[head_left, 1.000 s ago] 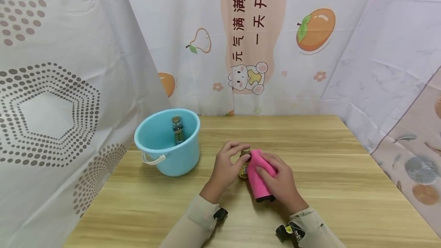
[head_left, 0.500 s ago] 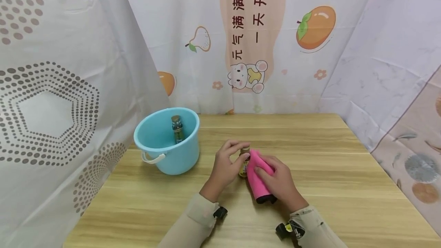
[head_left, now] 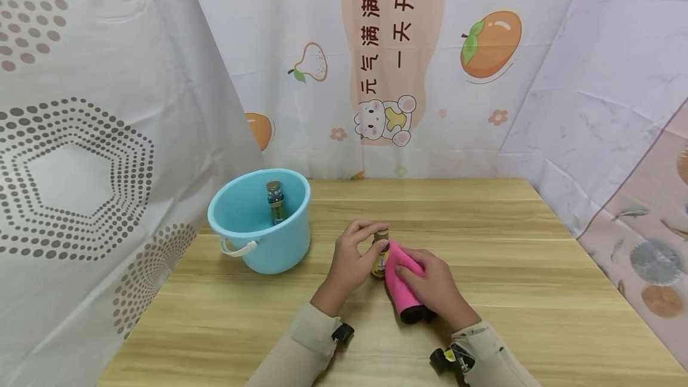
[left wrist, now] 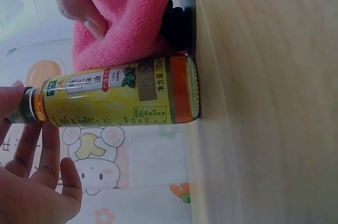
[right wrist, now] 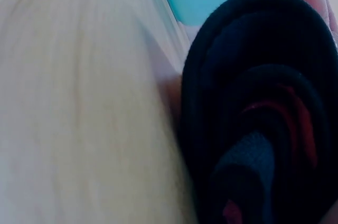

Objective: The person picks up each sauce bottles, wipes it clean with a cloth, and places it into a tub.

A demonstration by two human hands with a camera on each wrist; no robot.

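A small glass oil bottle with a yellow label stands upright on the table. My left hand pinches it at the cap and neck between thumb and fingers. Pressed to the bottle's right side is a pink cloth with black trim, folded in layers, which my right hand grips. In the left wrist view the cloth lies along the side of the bottle. The folded black edge fills much of the right wrist view and hides the bottle there.
To the left stands a light blue bucket with a white handle. Another dark bottle with a brown cap leans inside it. The wooden table ends at a printed curtain behind and at the sides.
My right hand has shifted a little downward, with the cloth's top edge lower along the bottle and its black-trimmed end nearer me. My left hand keeps its hold on the bottle.
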